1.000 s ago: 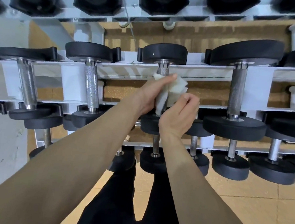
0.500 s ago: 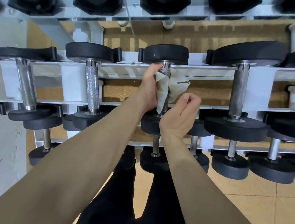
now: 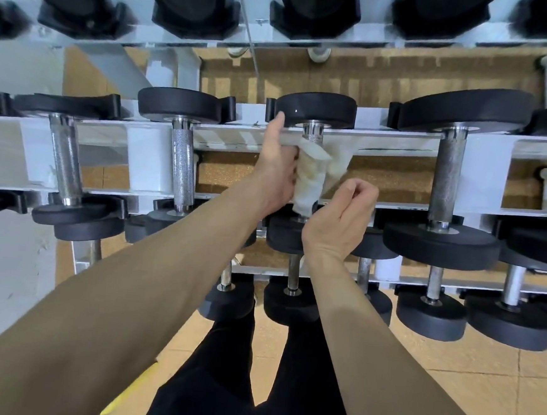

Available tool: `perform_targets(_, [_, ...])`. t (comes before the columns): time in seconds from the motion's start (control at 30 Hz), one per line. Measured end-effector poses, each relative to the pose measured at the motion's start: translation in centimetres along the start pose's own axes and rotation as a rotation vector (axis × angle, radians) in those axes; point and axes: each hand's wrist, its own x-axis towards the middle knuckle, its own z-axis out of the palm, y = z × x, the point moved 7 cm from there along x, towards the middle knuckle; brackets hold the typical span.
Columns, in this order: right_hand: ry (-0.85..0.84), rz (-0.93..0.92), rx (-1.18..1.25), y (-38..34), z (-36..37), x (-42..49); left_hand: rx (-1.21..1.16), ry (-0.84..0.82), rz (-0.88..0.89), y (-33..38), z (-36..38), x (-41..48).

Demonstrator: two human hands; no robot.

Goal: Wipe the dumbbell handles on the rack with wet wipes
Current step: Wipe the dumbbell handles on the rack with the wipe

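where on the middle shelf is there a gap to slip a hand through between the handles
Free: between the knurled handle and the left grip, and between the right grip and the thick handle. Crowded: the middle handle, wrapped in the wipe, with both grips close in.

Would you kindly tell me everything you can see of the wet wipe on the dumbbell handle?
The wet wipe is a white, crumpled, damp-looking sheet wrapped round most of the middle dumbbell's knurled metal handle. A loose flap spreads to its right. The left hand grips it from the left; the right hand, fingers curled, is close below-right, contact unclear.
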Motion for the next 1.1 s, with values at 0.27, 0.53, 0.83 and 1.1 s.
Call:
perform_targets(0.27, [0.008,0.002,-0.001,-0.1,-0.2,0.1,0.208,-0.102,-0.134,-2.7,0.0,-0.9])
perform_targets(0.53, [0.026,-0.017,-0.008,-0.3,-0.2,-0.1,-0.016,-0.053,0.003,-1.5,-0.7,0.1])
perform_targets(0.83, [0.05,-0.015,-0.001,-0.6,-0.4,-0.1,0.19,-0.138,-0.08,-2.8,-0.4,-0.3])
perform_targets(1.1, [0.021,0.016,0.027,-0.4,-0.4,-0.1,0.655,-0.057,0.179,-1.8,-3.2,-1.2])
